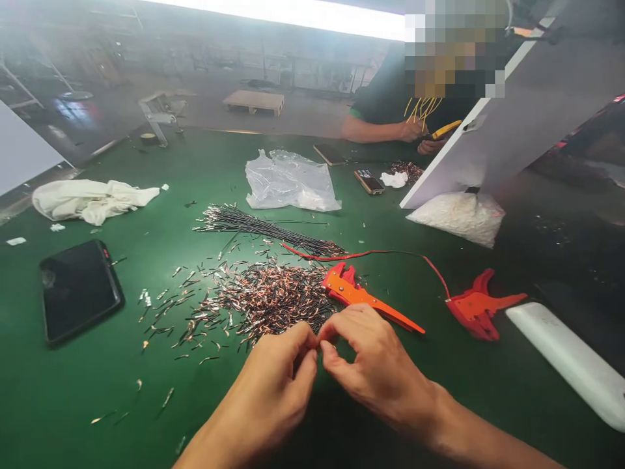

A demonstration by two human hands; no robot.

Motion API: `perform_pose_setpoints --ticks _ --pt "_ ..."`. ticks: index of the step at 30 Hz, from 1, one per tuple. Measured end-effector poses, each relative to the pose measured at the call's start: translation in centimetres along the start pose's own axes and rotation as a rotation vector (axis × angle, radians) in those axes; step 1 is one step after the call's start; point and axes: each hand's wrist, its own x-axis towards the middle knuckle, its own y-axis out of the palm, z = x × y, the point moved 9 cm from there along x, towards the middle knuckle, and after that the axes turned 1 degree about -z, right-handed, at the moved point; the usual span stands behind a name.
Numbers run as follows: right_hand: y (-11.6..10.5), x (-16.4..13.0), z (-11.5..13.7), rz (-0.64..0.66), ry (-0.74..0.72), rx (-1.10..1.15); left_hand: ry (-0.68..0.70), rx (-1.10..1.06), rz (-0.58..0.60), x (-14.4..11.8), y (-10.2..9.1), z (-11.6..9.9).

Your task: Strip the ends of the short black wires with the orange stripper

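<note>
My left hand (280, 374) and my right hand (374, 365) meet fingertip to fingertip at the near edge of a heap of short wire offcuts (273, 296). Both are closed in a pinch; whatever lies between the fingers is too small to make out. Just beyond my right hand lies an orange and red wire stripper (364, 296), its jaws by the heap. Behind the heap rests a bundle of black wires (263, 228) with shiny tips at the left. A thin red wire (375, 252) runs right to a second wire stripper (481, 305).
On the green table (161, 417) lie a smartphone (81, 290), a white cloth (92, 198), a clear plastic bag (293, 182), a keypad phone (369, 182) and a white oblong case (569, 365). A filled bag (459, 215) sits by the slanted panel (517, 104). Opposite, a co-worker holds yellow wires (422, 112).
</note>
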Motion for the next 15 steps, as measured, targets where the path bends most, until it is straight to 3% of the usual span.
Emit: perform_pose_setpoints --ticks 3,9,15 --pt "-0.4 0.2 1.4 -0.124 -0.110 -0.106 0.038 -0.042 -0.089 0.0 -0.8 -0.5" --pt "-1.4 1.0 3.1 -0.333 -0.157 -0.059 0.165 -0.124 -0.320 -1.0 -3.3 -2.5" --pt "-2.1 1.3 2.9 -0.352 -0.089 0.003 0.164 -0.213 -0.284 -1.5 -2.8 -2.2"
